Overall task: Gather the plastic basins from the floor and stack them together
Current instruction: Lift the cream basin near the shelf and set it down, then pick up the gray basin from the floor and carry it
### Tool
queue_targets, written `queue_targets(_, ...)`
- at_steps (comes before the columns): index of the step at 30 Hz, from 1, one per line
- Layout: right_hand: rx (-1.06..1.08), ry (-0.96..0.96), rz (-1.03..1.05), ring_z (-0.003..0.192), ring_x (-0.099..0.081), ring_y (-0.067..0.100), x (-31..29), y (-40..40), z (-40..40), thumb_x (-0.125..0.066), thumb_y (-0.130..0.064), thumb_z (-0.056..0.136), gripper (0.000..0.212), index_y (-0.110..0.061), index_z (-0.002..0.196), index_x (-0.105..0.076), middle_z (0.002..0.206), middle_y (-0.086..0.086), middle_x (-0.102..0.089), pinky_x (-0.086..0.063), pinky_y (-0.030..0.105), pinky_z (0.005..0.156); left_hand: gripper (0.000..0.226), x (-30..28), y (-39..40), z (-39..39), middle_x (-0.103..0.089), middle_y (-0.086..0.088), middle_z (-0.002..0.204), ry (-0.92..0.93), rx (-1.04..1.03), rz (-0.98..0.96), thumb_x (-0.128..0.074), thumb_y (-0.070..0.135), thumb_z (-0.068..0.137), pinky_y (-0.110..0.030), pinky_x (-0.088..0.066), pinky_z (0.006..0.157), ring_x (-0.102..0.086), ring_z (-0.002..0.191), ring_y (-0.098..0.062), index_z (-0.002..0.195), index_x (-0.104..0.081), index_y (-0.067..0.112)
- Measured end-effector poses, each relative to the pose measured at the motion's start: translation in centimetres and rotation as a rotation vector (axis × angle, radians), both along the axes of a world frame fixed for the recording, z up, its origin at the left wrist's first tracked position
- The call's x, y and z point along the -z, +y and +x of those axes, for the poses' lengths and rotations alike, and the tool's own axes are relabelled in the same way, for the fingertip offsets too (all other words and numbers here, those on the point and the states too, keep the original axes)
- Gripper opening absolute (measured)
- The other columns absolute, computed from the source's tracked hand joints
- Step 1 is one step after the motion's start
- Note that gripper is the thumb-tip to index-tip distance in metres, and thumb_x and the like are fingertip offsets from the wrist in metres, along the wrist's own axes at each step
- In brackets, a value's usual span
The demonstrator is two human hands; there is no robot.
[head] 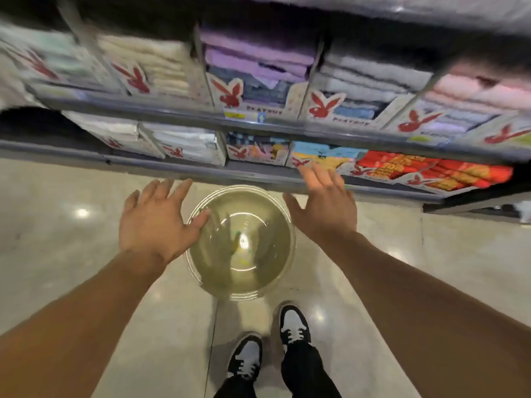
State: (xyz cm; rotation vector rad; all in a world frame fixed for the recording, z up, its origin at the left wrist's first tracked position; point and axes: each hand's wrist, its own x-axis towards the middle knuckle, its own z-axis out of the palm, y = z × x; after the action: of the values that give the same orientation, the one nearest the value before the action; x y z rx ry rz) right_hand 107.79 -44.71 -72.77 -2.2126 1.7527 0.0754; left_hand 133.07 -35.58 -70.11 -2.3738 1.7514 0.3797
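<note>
Left hand [156,218], at centre left of the frame, is spread with straight fingers, its thumb lying over the near-left rim of the basin [240,244]; whether it touches is unclear. Right hand [323,206], centre right, is equally open and grips nothing. They flank the bowl, probably to catch it by opposite sides at once. The basin sits mid-frame on the glossy floor [57,225], below the shelves [258,124]. It is clear, round plastic, faintly yellowish, possibly several nested.
</note>
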Motion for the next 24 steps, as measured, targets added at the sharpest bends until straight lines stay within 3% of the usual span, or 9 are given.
queue_targets(5, 0.057, -0.039, -0.092, 0.146, -0.025, 0.032, -20.0, -1.6, -2.7, -0.044, -0.06, 0.094, 0.067, -0.03, 0.153, -0.033, 0.159, -0.001, -0.032, -0.032, 0.053, 0.11, 0.073, -20.2, -5.0, -3.1, -0.048, -0.01, 0.148, -0.06, 0.268, -0.215, -0.052, 0.065, 0.087, -0.051, -0.031, 0.112, -0.04, 0.138, -0.03, 0.147, -0.046, 0.024)
queue_targets(9, 0.134, -0.001, -0.206, 0.148, -0.024, 0.032, -36.2, -3.2, -7.6, -0.041, -0.064, 0.095, 0.071, -0.033, 0.156, -0.025, 0.164, -0.001, -0.025, -0.038, 0.053, 0.107, 0.077, -35.5, -8.4, -5.6, -0.039, -0.004, 0.156, -0.15, 0.391, -0.315, -0.042, 0.069, 0.089, -0.049, -0.031, 0.113, -0.034, 0.143, -0.028, 0.153, -0.035, 0.027)
queue_targets(14, 0.281, 0.104, -0.32, 0.144, -0.028, 0.036, -53.7, 0.0, -16.4, -0.042, -0.066, 0.095, 0.074, -0.033, 0.157, -0.02, 0.162, 0.002, -0.026, -0.043, 0.056, 0.102, 0.075, -51.5, -10.2, -11.8, -0.052, -0.012, 0.145, -0.101, 0.557, -0.529, -0.049, 0.064, 0.088, -0.05, -0.041, 0.105, -0.049, 0.132, -0.033, 0.148, -0.045, 0.019)
queue_targets(19, 0.502, 0.154, -0.415, 0.136, -0.039, 0.037, -66.1, 7.0, -26.3, -0.046, -0.066, 0.091, 0.074, -0.032, 0.155, -0.027, 0.155, 0.004, -0.037, -0.041, 0.056, 0.1, 0.073, -62.8, -10.4, -21.8, -0.054, -0.012, 0.144, -0.011, 0.717, -0.641, -0.057, 0.063, 0.086, -0.049, -0.041, 0.104, -0.051, 0.13, -0.034, 0.147, -0.048, 0.023)
queue_targets(24, 0.747, 0.186, -0.491, 0.129, -0.047, 0.038, -72.2, 16.0, -37.0, -0.048, -0.068, 0.088, 0.073, -0.028, 0.149, -0.037, 0.146, 0.008, -0.046, -0.046, 0.052, 0.099, 0.076, -70.7, -8.4, -35.1, -0.055, -0.012, 0.143, 0.051, 0.941, -0.755, -0.057, 0.064, 0.085, -0.049, -0.045, 0.1, -0.052, 0.128, -0.036, 0.147, -0.048, 0.022)
